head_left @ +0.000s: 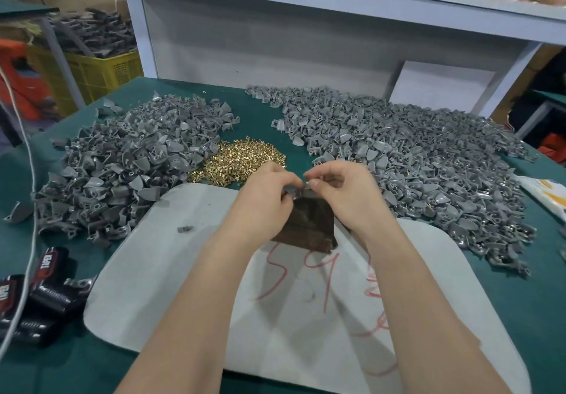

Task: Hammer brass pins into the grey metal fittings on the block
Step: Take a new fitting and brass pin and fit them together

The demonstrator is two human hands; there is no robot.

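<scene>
A dark wooden block [312,225] stands on a white mat [183,255] in the middle of the green table. My left hand [269,191] and my right hand [343,194] meet over the block's top. Between their fingertips sits a small grey metal fitting [296,192], which my left fingers pinch. My right thumb and forefinger pinch a tiny brass pin [307,182] at the fitting. A heap of brass pins [242,160] lies just beyond my hands. No hammer is in view.
Large piles of grey fittings lie left [122,167] and right [413,163] of the pins. One loose grey piece [185,228] rests on the mat. Black objects [46,295] and a white cord [27,240] lie at the left edge. A white shelf frame [275,26] stands behind.
</scene>
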